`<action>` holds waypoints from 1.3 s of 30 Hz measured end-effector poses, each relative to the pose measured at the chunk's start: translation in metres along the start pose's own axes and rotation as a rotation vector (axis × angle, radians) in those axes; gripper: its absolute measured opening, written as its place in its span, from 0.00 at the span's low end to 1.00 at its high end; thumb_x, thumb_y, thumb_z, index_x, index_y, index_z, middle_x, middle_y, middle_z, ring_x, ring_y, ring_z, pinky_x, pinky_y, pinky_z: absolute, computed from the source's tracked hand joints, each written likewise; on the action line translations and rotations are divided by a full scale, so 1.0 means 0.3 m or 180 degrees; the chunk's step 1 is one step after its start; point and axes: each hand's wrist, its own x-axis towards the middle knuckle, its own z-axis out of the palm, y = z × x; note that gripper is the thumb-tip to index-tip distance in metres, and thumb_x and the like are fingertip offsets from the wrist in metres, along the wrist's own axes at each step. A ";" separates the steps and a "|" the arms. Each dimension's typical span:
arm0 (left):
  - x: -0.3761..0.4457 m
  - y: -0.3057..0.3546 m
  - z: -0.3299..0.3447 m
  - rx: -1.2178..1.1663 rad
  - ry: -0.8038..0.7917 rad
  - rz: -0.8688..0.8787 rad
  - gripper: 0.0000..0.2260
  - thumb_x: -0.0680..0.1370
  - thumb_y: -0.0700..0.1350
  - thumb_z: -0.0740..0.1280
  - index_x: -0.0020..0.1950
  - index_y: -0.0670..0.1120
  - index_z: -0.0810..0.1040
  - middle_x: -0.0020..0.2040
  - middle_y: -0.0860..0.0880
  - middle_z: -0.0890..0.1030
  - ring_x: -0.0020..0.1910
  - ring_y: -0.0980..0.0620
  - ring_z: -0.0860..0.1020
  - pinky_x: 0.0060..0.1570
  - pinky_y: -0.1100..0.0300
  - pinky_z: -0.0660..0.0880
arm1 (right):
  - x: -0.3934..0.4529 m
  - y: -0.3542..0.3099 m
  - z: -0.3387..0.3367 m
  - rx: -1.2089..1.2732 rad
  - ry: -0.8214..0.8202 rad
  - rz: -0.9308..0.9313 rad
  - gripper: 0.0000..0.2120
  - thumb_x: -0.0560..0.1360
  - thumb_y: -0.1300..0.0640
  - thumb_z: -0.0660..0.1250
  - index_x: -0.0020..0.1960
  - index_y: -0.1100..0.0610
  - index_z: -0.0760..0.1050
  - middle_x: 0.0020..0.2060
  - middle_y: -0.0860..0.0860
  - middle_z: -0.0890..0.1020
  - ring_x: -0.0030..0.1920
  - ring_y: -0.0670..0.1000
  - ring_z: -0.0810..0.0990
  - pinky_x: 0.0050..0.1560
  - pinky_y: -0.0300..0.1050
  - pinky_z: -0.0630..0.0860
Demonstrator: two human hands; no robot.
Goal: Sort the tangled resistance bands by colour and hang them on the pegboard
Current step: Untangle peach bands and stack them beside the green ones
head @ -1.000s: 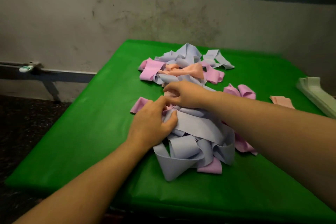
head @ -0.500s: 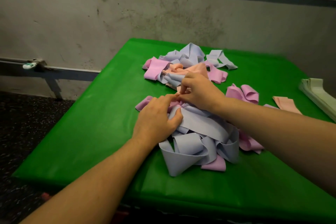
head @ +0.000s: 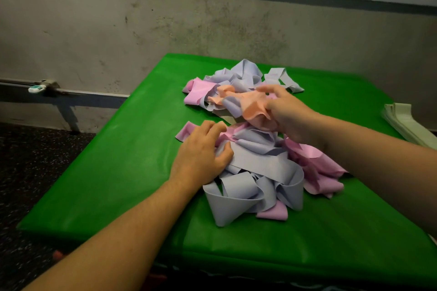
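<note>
- The right hand point(head: 290, 113) pinches the peach band point(head: 253, 106), fingers curled round a bunched length lifted just above the tangled pile point(head: 257, 160) at the middle of the green table point(head: 118, 172).
- The left hand point(head: 201, 156) rests on the pile's left side, fingers bent, pressing the lilac bands point(head: 260, 163) flat; it seems to grip nothing.
- The peach band's far end runs under lilac and pink bands point(head: 316, 172) towards the back edge.
- To free it well, I would draw slowly and low, keep the left hand anchoring, and stop if neighbours drag.
- No pegboard is identifiable.
</note>
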 end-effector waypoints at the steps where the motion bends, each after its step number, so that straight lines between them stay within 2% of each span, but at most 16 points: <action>1: 0.002 -0.002 0.003 0.0001 0.0009 0.0087 0.17 0.75 0.54 0.62 0.62 0.50 0.77 0.59 0.51 0.77 0.54 0.49 0.76 0.53 0.50 0.76 | -0.001 -0.002 0.002 -0.0186 -0.0002 0.0117 0.20 0.78 0.64 0.53 0.56 0.44 0.76 0.52 0.53 0.80 0.42 0.51 0.79 0.33 0.39 0.76; 4: 0.005 -0.006 0.005 -0.0002 -0.0050 0.0331 0.20 0.75 0.54 0.60 0.63 0.50 0.79 0.63 0.52 0.78 0.58 0.49 0.77 0.57 0.52 0.75 | -0.018 -0.006 -0.013 -0.0900 -0.0050 0.0000 0.09 0.78 0.54 0.56 0.51 0.44 0.74 0.48 0.48 0.80 0.44 0.48 0.78 0.36 0.39 0.70; 6: 0.006 -0.004 0.000 -0.0008 -0.0084 0.0384 0.20 0.75 0.53 0.61 0.65 0.50 0.78 0.65 0.53 0.77 0.59 0.50 0.77 0.57 0.53 0.75 | -0.051 -0.010 -0.031 -0.1421 -0.0285 -0.0367 0.05 0.78 0.51 0.64 0.53 0.45 0.73 0.45 0.44 0.82 0.43 0.42 0.79 0.37 0.38 0.73; 9: 0.004 0.001 -0.004 -0.0051 -0.0003 0.0474 0.20 0.75 0.51 0.63 0.66 0.49 0.75 0.66 0.52 0.75 0.58 0.48 0.76 0.54 0.49 0.76 | -0.069 0.005 -0.069 -0.2573 -0.0164 -0.0539 0.24 0.72 0.42 0.70 0.65 0.44 0.69 0.53 0.48 0.77 0.51 0.52 0.78 0.48 0.48 0.78; 11: 0.001 0.000 -0.004 -0.0073 0.0095 0.0692 0.23 0.74 0.50 0.64 0.68 0.48 0.72 0.70 0.50 0.73 0.59 0.47 0.75 0.54 0.50 0.76 | -0.077 0.010 -0.089 -0.2730 -0.0049 -0.0637 0.18 0.74 0.45 0.68 0.62 0.48 0.72 0.51 0.50 0.79 0.49 0.54 0.78 0.43 0.45 0.75; 14: 0.003 -0.006 -0.001 0.0045 0.0011 0.1006 0.26 0.74 0.49 0.63 0.73 0.48 0.67 0.75 0.48 0.68 0.61 0.44 0.76 0.53 0.50 0.74 | -0.113 0.014 -0.120 -0.2538 0.0049 -0.0684 0.09 0.79 0.49 0.62 0.50 0.52 0.78 0.44 0.51 0.81 0.45 0.55 0.79 0.40 0.44 0.71; 16: 0.001 -0.005 0.001 0.0112 -0.0088 0.1031 0.27 0.75 0.48 0.63 0.74 0.49 0.66 0.76 0.49 0.66 0.57 0.45 0.77 0.50 0.50 0.76 | -0.146 0.010 -0.135 -0.2017 0.0033 -0.0443 0.15 0.82 0.44 0.58 0.51 0.51 0.80 0.45 0.52 0.82 0.45 0.53 0.79 0.44 0.46 0.74; 18: 0.000 0.000 0.002 0.0114 -0.0168 0.1015 0.27 0.75 0.49 0.61 0.75 0.50 0.65 0.76 0.49 0.66 0.56 0.45 0.77 0.50 0.49 0.76 | -0.182 0.007 -0.144 -0.1389 -0.0067 -0.0093 0.22 0.82 0.39 0.55 0.58 0.53 0.80 0.42 0.50 0.81 0.39 0.49 0.79 0.42 0.44 0.75; 21: 0.004 0.003 -0.002 0.0022 -0.0393 0.0993 0.23 0.76 0.50 0.58 0.72 0.51 0.67 0.76 0.51 0.67 0.58 0.43 0.78 0.52 0.46 0.77 | -0.222 0.010 -0.145 -0.1290 -0.0003 -0.0106 0.22 0.82 0.39 0.52 0.63 0.49 0.79 0.44 0.52 0.81 0.42 0.52 0.79 0.44 0.48 0.76; 24: 0.015 0.015 -0.029 -0.0233 -0.0469 0.0766 0.15 0.77 0.47 0.60 0.64 0.50 0.75 0.72 0.52 0.71 0.63 0.46 0.76 0.58 0.46 0.76 | -0.262 0.009 -0.129 -0.0736 0.0057 -0.0079 0.29 0.75 0.32 0.56 0.55 0.53 0.84 0.42 0.53 0.84 0.45 0.56 0.80 0.51 0.56 0.78; 26: 0.028 0.042 -0.052 -0.0446 -0.0298 0.0575 0.13 0.77 0.43 0.62 0.61 0.48 0.78 0.69 0.52 0.73 0.64 0.48 0.75 0.62 0.49 0.73 | -0.297 0.000 -0.133 -0.0315 0.0013 -0.0098 0.26 0.78 0.36 0.57 0.50 0.57 0.82 0.36 0.52 0.83 0.39 0.55 0.79 0.40 0.51 0.74; 28: 0.046 0.098 -0.083 -0.0830 -0.0090 0.0391 0.14 0.77 0.46 0.60 0.61 0.48 0.77 0.66 0.51 0.75 0.63 0.51 0.74 0.64 0.50 0.72 | -0.328 -0.004 -0.145 -0.0060 -0.0060 -0.0254 0.19 0.83 0.42 0.55 0.50 0.54 0.78 0.34 0.51 0.83 0.36 0.52 0.79 0.37 0.46 0.72; 32: 0.044 0.275 -0.158 -0.1813 -0.0198 -0.0001 0.20 0.77 0.61 0.59 0.63 0.50 0.74 0.62 0.53 0.77 0.58 0.59 0.76 0.58 0.59 0.74 | -0.384 -0.016 -0.165 0.0352 -0.0170 -0.0327 0.22 0.81 0.37 0.56 0.63 0.50 0.76 0.51 0.53 0.85 0.52 0.54 0.85 0.53 0.54 0.79; 34: 0.028 0.374 -0.182 -0.2161 -0.0315 -0.0119 0.24 0.74 0.64 0.62 0.63 0.51 0.75 0.60 0.55 0.78 0.57 0.62 0.77 0.56 0.64 0.74 | -0.424 -0.029 -0.167 0.0464 -0.0097 -0.0343 0.23 0.80 0.36 0.57 0.66 0.49 0.75 0.55 0.54 0.84 0.55 0.55 0.84 0.54 0.56 0.80; 37: 0.007 0.501 -0.200 -0.2594 -0.0246 -0.0309 0.20 0.76 0.56 0.71 0.63 0.47 0.76 0.57 0.54 0.80 0.54 0.61 0.79 0.50 0.69 0.75 | -0.495 -0.055 -0.177 0.0547 -0.0061 -0.0458 0.18 0.82 0.39 0.56 0.65 0.46 0.74 0.56 0.53 0.83 0.52 0.53 0.83 0.45 0.52 0.83; 39: -0.011 0.561 -0.211 -0.2869 -0.0228 -0.0554 0.19 0.76 0.51 0.72 0.64 0.45 0.76 0.57 0.51 0.80 0.54 0.59 0.79 0.46 0.70 0.76 | -0.547 -0.066 -0.189 0.0583 -0.0075 -0.0476 0.15 0.82 0.42 0.58 0.64 0.44 0.74 0.57 0.53 0.82 0.53 0.54 0.83 0.48 0.54 0.83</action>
